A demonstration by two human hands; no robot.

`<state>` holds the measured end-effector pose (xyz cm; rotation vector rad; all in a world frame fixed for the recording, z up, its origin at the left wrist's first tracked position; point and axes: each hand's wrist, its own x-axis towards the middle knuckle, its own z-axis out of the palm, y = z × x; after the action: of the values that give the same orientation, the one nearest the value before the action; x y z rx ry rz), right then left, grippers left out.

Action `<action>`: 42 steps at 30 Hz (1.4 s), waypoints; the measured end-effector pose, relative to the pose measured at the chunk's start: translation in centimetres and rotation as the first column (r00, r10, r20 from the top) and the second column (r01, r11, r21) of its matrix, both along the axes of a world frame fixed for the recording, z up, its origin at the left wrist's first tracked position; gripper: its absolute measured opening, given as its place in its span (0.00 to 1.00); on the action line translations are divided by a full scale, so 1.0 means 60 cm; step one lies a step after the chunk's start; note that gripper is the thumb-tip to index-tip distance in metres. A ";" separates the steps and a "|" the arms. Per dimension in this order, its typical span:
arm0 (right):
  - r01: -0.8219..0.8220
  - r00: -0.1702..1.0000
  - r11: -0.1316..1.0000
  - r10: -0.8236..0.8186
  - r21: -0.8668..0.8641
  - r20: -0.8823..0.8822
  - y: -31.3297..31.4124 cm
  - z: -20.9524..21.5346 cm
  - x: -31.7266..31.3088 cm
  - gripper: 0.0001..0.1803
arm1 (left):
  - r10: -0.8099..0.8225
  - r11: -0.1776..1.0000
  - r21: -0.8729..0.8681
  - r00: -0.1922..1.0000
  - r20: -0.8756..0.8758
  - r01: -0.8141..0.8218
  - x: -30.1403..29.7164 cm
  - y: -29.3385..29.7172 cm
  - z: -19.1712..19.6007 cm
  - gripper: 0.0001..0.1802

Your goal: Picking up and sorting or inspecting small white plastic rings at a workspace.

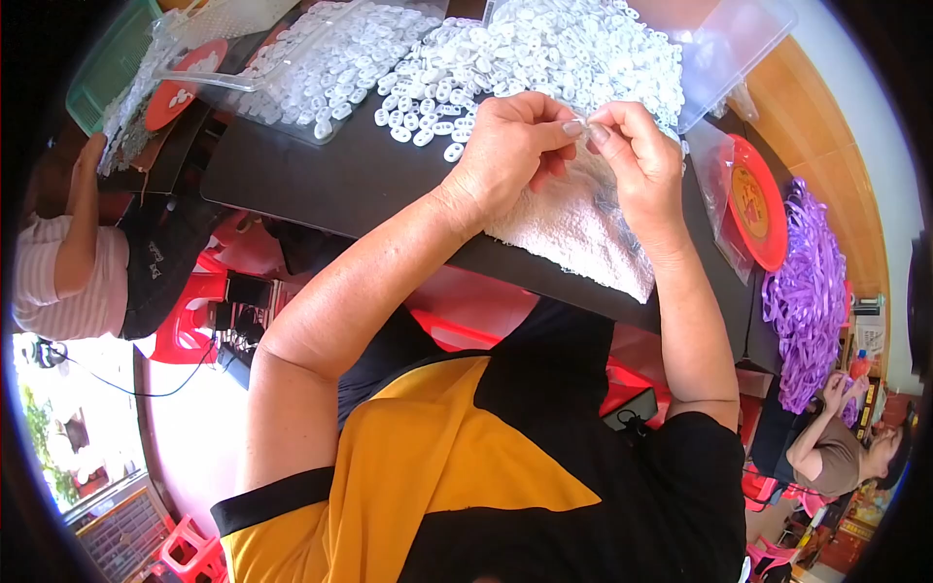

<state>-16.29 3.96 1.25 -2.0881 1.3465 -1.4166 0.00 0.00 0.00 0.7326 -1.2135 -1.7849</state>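
My left hand [520,146] and my right hand [637,165] meet above the table's near part, fingertips almost touching. Each has its thumb and forefinger pinched together. Whatever lies between the fingertips is too small and too covered to name. Beneath my hands a pale pinkish towel [573,228] hangs over the edge of the dark table [321,185]. Just beyond them spreads a large heap of small white oval plastic pieces with holes [583,53]; a few lie loose by my left wrist.
A clear plastic tray [326,136] holds more white pieces at the left; another clear bin [743,58] stands at the right. Further right are a red plate [763,199] and a purple ribbon pile [807,291]. People sit at both sides.
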 end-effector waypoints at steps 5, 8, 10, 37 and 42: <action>0.040 0.998 0.999 -0.041 0.033 0.045 0.004 -0.003 0.012 0.02 | 0.057 0.998 -0.024 0.998 -0.010 -0.058 -0.004 0.002 -0.002 0.05; 0.043 0.990 0.998 -0.050 0.054 0.131 0.001 -0.015 0.023 0.03 | 0.091 0.996 -0.005 0.996 -0.001 -0.091 -0.004 0.004 -0.005 0.05; 0.031 0.989 0.997 -0.041 0.070 0.140 0.000 -0.016 0.022 0.03 | 0.095 0.995 0.012 0.995 -0.008 -0.095 -0.005 0.003 -0.006 0.05; 0.048 0.998 0.992 -0.052 0.119 0.031 -0.002 -0.006 0.011 0.03 | 0.070 0.992 -0.110 0.993 0.097 -0.059 -0.006 0.003 -0.003 0.07; 0.030 0.983 0.967 -0.074 0.252 0.166 -0.002 -0.007 0.011 0.02 | 0.078 0.988 -0.144 0.988 0.133 -0.059 -0.008 -0.003 -0.020 0.07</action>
<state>-15.63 3.85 0.83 -1.7403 1.4341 -1.3373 -0.45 -0.19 -1.21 0.8170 -1.3730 -1.5966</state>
